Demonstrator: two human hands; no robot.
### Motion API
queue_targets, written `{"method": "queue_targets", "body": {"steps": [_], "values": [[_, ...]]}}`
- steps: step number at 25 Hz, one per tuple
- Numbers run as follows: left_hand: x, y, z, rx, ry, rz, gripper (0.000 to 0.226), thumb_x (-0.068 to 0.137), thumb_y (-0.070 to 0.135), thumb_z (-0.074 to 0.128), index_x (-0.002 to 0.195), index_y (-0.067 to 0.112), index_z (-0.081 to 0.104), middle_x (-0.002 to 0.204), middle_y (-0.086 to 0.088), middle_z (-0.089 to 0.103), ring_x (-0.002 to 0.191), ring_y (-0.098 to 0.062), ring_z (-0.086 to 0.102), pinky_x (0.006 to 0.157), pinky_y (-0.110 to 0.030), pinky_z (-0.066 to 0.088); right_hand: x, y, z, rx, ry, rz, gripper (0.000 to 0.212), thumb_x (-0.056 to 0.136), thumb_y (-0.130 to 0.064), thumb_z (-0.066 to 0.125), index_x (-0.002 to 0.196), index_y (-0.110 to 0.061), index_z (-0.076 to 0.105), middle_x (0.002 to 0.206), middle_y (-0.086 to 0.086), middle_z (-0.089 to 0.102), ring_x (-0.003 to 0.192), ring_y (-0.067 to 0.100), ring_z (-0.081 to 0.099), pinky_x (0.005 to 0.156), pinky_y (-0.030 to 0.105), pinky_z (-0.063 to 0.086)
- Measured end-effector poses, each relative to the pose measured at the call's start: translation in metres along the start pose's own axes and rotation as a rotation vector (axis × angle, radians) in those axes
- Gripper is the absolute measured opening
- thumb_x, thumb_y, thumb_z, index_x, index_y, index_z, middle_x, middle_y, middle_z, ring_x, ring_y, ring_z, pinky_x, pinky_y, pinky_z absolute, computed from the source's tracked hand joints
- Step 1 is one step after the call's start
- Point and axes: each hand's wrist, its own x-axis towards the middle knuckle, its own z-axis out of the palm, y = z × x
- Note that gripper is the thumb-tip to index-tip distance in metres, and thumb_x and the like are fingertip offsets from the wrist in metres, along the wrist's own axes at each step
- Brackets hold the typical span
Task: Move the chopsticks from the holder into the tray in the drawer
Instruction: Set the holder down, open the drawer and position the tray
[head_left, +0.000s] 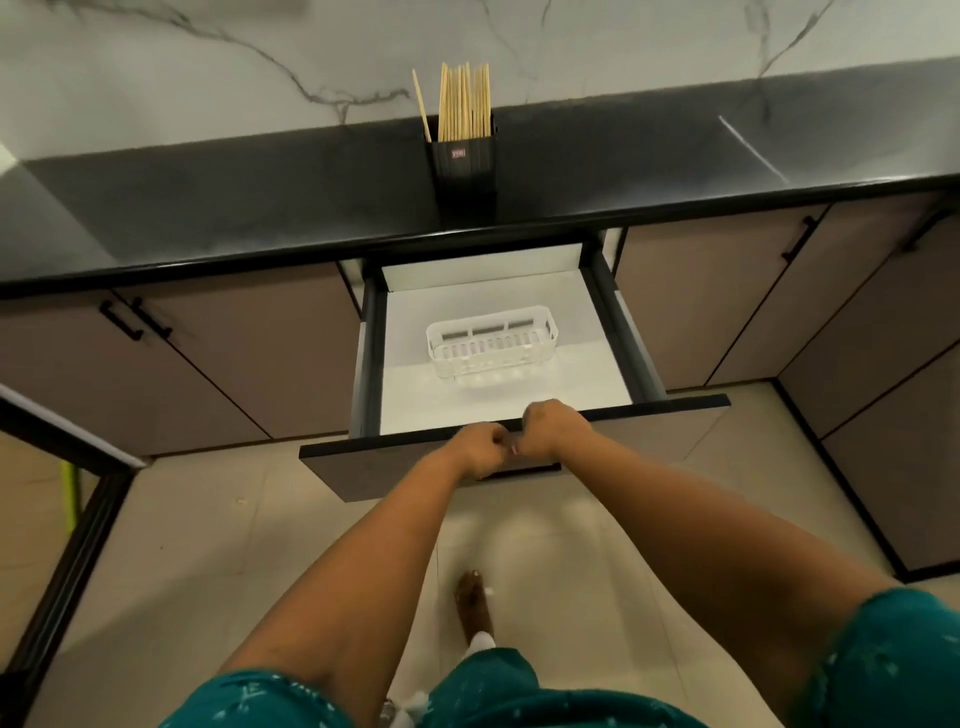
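Several pale wooden chopsticks (464, 101) stand upright in a black holder (464, 174) near the front edge of the dark countertop. Below it a drawer (618, 322) is pulled out, white inside. A white slotted plastic tray (493, 343) sits in the middle of the drawer, with nothing in it. My left hand (475, 447) and my right hand (553, 426) are side by side, both curled over the top edge of the drawer front (363, 470). The handle under my hands is mostly hidden.
The black countertop (208, 208) runs across the view with a marble wall behind it. Closed brown cabinet doors with black handles (122, 322) flank the drawer. A bare foot (472, 603) stands on the tiled floor below.
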Motion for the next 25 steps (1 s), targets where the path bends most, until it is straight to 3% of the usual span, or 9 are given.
{"method": "queue_targets", "body": {"steps": [2,5,9,14,16,18,20,22,25], "values": [[0.002,0.019,-0.029,-0.07,0.096,0.023,0.019,0.088,0.012,0.051,0.099,0.011,0.066,0.097,-0.004,0.063,0.088,-0.02,0.058,0.076,-0.029,0.044,0.007,-0.01,-0.032,0.095,0.041,-0.026,0.033,0.086,-0.04,0.056,0.076,-0.009,0.058,0.092,0.009,0.065,0.081,0.024,0.058,0.069,0.031,0.047],[0.009,0.045,-0.067,-0.284,0.225,0.06,0.02,0.09,0.008,0.045,0.094,0.008,0.065,0.09,-0.003,0.067,0.087,-0.02,0.064,0.074,-0.028,0.047,0.021,-0.017,-0.071,0.271,0.157,-0.063,0.039,0.093,-0.04,0.046,0.08,-0.009,0.065,0.09,0.009,0.071,0.084,0.024,0.063,0.078,0.033,0.051],[0.035,0.055,-0.105,-0.539,0.31,0.075,0.036,0.097,0.038,0.043,0.095,0.012,0.067,0.089,0.001,0.072,0.085,-0.018,0.066,0.076,-0.029,0.049,0.052,-0.015,-0.107,0.535,0.275,-0.036,0.049,0.099,-0.045,0.039,0.077,-0.012,0.069,0.08,0.005,0.072,0.083,0.021,0.066,0.079,0.032,0.048],[0.098,0.01,-0.132,-0.628,0.38,-0.091,0.049,0.095,0.054,0.037,0.117,0.014,0.056,0.126,-0.008,0.061,0.114,-0.025,0.056,0.1,-0.042,0.043,0.133,0.017,-0.115,0.67,0.306,0.123,0.026,0.098,-0.014,0.041,0.107,-0.008,0.065,0.114,0.014,0.065,0.099,0.027,0.061,0.076,0.03,0.047],[0.116,-0.012,-0.133,-0.624,0.452,-0.2,0.062,0.095,0.058,0.031,0.14,0.016,0.037,0.146,-0.011,0.043,0.13,-0.032,0.043,0.106,-0.045,0.034,0.158,0.031,-0.108,0.658,0.286,0.209,0.032,0.096,-0.009,0.041,0.122,-0.01,0.058,0.124,0.016,0.059,0.107,0.032,0.058,0.081,0.033,0.049],[0.141,-0.035,-0.128,-0.635,0.505,-0.335,0.07,0.094,0.06,0.028,0.149,0.018,0.018,0.153,-0.012,0.032,0.138,-0.035,0.032,0.11,-0.047,0.029,0.188,0.045,-0.092,0.619,0.244,0.298,0.039,0.096,-0.01,0.043,0.135,-0.009,0.048,0.135,0.017,0.052,0.118,0.035,0.053,0.091,0.036,0.045],[0.159,-0.059,-0.115,-0.674,0.441,-0.469,0.073,0.094,0.061,0.026,0.151,0.017,0.013,0.156,-0.011,0.025,0.141,-0.035,0.027,0.111,-0.048,0.026,0.205,0.056,-0.066,0.601,0.182,0.366,0.042,0.098,-0.012,0.042,0.139,-0.006,0.042,0.14,0.018,0.047,0.125,0.036,0.048,0.1,0.038,0.041],[0.171,-0.076,-0.104,-0.717,0.325,-0.536,0.067,0.096,0.056,0.025,0.15,0.017,0.016,0.156,-0.011,0.025,0.139,-0.034,0.029,0.11,-0.047,0.027,0.217,0.064,-0.046,0.586,0.152,0.389,0.036,0.099,-0.014,0.04,0.133,-0.002,0.046,0.134,0.021,0.052,0.119,0.037,0.052,0.096,0.038,0.042],[0.183,-0.092,-0.09,-0.64,0.294,-0.43,0.05,0.1,0.03,0.035,0.148,0.018,0.027,0.151,-0.008,0.037,0.134,-0.031,0.038,0.109,-0.04,0.033,0.224,0.074,-0.025,0.605,0.187,0.409,0.029,0.1,-0.017,0.041,0.119,-0.001,0.055,0.12,0.021,0.059,0.103,0.035,0.058,0.082,0.035,0.043]]}}
